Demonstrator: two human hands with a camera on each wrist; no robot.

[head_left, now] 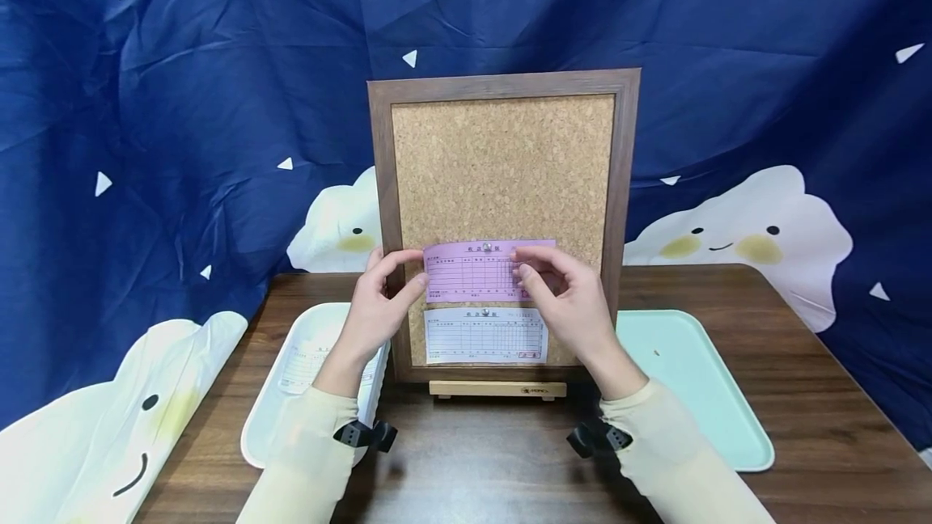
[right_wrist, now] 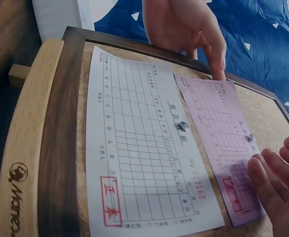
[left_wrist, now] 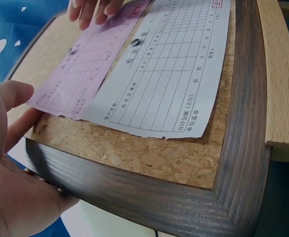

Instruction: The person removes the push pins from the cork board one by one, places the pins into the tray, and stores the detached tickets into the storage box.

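Observation:
A pink receipt slip (head_left: 466, 273) hangs on the cork board (head_left: 502, 168), with a metallic push pin (head_left: 487, 247) at its top middle. Below it a white receipt slip (head_left: 480, 338) is fixed with its own pin (left_wrist: 136, 43). My left hand (head_left: 380, 302) is at the pink slip's left edge, index fingertip right at the upper corner and thumb a little lower. Over the slip's right part is my right hand (head_left: 571, 293), its loosely bent fingers (right_wrist: 270, 173) right at the paper. Neither hand is curled round anything.
The board's brown wooden frame (head_left: 386, 176) leans upright on a light wooden stand (head_left: 497, 389). A white tray (head_left: 255, 419) with paper slips lies left on the dark table (head_left: 466, 467). At right is a mint-green tray (head_left: 699, 395). A blue patterned cloth (head_left: 218, 39) hangs behind.

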